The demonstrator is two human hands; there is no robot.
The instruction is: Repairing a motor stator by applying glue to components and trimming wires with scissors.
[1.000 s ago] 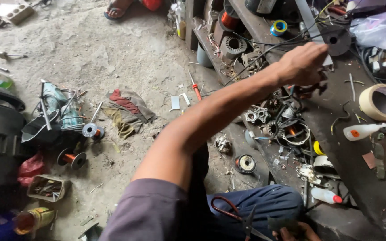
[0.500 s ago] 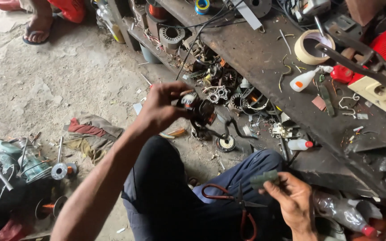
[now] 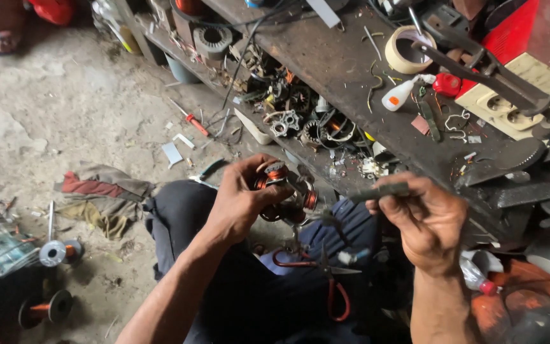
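Over the lap, left hand fingers wrapped round a copper-wound motor coil. Right hand pinches a thin tool. A slip could nick the windings.

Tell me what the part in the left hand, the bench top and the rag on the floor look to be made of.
Part in the left hand: dull grey metal with shiny orange, likely copper, windings. Bench top: probably wood, dark, stained and scuffed matt. Rag: woven cloth, red and olive, crumpled into soft folds.

Left hand gripping copper-wound motor stator, right hand pinching a thin dark tool, scissors on lap
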